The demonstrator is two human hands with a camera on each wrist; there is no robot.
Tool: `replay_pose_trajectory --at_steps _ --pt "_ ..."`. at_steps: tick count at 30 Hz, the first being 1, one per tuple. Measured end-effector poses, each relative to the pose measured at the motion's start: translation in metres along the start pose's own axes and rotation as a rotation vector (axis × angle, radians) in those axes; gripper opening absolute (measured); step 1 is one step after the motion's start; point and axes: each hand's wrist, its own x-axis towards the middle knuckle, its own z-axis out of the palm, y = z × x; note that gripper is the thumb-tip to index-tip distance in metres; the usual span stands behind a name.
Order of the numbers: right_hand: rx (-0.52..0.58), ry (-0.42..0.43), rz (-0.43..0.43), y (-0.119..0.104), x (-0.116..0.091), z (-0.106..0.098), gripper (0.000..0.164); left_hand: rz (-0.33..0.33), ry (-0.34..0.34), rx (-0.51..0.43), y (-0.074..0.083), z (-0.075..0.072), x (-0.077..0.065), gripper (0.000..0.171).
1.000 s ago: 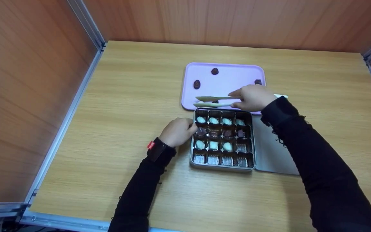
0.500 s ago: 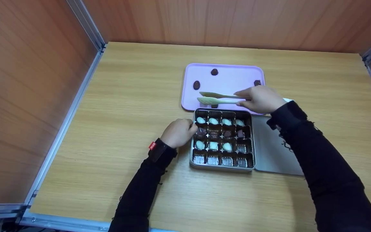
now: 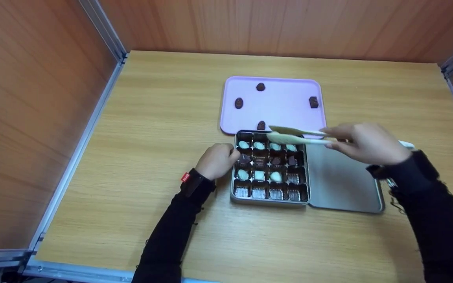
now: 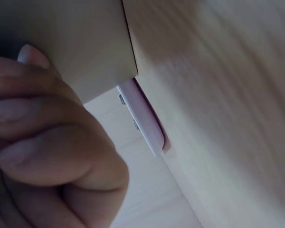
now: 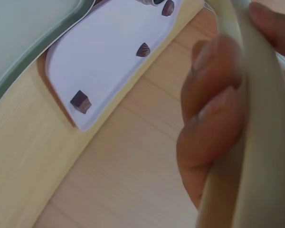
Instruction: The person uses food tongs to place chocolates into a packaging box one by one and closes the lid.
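My right hand (image 3: 368,143) holds pale green tongs (image 3: 289,140) level over the back row of a square chocolate tin (image 3: 269,201). In the right wrist view, fingers curl around the tongs' long arms. Whether anything is between the tongs' tips I cannot tell. At the tin's left side my left hand (image 3: 216,161) grips the edge, thumb on the rim and the other fingers curled against the outer wall. Pale chocolates (image 3: 243,174) sit in the back and third rows, dark chocolates (image 3: 276,161) in the second. Shiny plastic shows in the front row.
Behind the tin lies a purple tray (image 3: 281,94) bearing several dark chocolates (image 3: 238,103). A grey metal lid (image 3: 344,181) lies flat against the tin's right side, partly under the right forearm. Wood panels (image 3: 266,27) rise at the back and left of the table.
The tongs have lifted from the purple tray's front left and moved right and toward me, over the tin. A pale piece seen earlier beside their tips is gone from the tray. My left hand stays put.
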Motion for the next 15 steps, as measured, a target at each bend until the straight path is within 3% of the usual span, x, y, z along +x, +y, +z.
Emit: replay_pose_trajectory --at_steps 7,15 --pt "-0.083 0.013 -0.08 -0.004 -0.046 -0.004 0.032 0.01 0.038 -0.016 -0.004 -0.001 0.001 0.031" --pt "-0.181 -0.021 -0.089 -0.017 -0.06 -0.01 0.031 -0.001 0.049 -0.018 -0.006 -0.002 0.0 0.031"
